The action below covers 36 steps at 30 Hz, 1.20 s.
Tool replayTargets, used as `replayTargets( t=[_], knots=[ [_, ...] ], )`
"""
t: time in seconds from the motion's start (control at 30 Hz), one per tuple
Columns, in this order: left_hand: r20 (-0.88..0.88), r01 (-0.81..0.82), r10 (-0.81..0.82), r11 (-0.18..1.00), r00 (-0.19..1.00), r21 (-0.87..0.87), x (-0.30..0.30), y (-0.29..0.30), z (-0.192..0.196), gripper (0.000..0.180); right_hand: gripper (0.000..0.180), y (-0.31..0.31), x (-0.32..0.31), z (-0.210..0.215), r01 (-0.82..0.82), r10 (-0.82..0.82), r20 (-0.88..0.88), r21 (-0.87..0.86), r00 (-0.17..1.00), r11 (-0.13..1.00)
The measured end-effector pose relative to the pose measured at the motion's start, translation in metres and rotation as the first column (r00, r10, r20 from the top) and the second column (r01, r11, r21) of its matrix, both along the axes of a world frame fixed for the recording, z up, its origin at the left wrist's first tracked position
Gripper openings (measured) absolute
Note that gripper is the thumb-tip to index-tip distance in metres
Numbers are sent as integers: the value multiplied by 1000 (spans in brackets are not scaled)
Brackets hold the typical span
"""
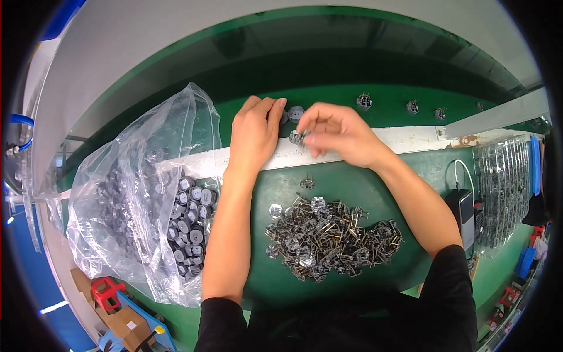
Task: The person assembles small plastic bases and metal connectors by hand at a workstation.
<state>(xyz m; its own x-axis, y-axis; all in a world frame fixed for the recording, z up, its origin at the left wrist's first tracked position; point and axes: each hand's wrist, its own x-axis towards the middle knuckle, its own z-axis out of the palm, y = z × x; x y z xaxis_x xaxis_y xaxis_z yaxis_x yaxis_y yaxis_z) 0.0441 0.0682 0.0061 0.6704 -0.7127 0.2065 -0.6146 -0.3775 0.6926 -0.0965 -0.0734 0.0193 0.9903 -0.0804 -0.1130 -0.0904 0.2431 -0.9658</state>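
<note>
My left hand (253,132) is closed at the edge of the green belt, with its fingertips on a dark grey round plastic housing that they partly hide. Just right of it, a second grey round housing (295,114) rests on the belt. A small silvery metal piece with pins (297,138) is pinched in my right hand (343,136), over the white rail. Below, a large pile of similar pronged metal pieces (328,240) lies on the green tabletop, and one loose piece (307,183) sits above the pile.
At left, a clear plastic bag (126,199) holds many grey housings (190,220). Several finished-looking units (365,101) stand along the belt (393,94) at right. A black-and-grey device with a white cable (462,217) and stacked clear trays (501,193) stand right of my arm.
</note>
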Motion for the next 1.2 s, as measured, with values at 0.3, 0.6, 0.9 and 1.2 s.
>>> replayTargets(
  t=[0.3, 0.6, 0.9, 1.2],
  knots=[
    [-107, 185, -185, 983, 977, -9, -1, 2, 5, 33, 18, -17, 5, -14, 308, -307, 56, -10, 950, 951],
    [-112, 169, -166, 985, 980, 20, -7, -3, 4, 31, 8, -12, 17, -19, 390, -355, 211, -724, 911, 569],
    [-61, 186, -187, 982, 980, -31, -8, -1, -7, 31, 8, -18, 16, -16, 325, -233, 257, -886, 938, 331],
    [-35, 160, -160, 987, 986, -24, -10, -3, 0, 24, 14, -22, 14, -20, 431, -332, 322, -834, 887, 344]
  ],
)
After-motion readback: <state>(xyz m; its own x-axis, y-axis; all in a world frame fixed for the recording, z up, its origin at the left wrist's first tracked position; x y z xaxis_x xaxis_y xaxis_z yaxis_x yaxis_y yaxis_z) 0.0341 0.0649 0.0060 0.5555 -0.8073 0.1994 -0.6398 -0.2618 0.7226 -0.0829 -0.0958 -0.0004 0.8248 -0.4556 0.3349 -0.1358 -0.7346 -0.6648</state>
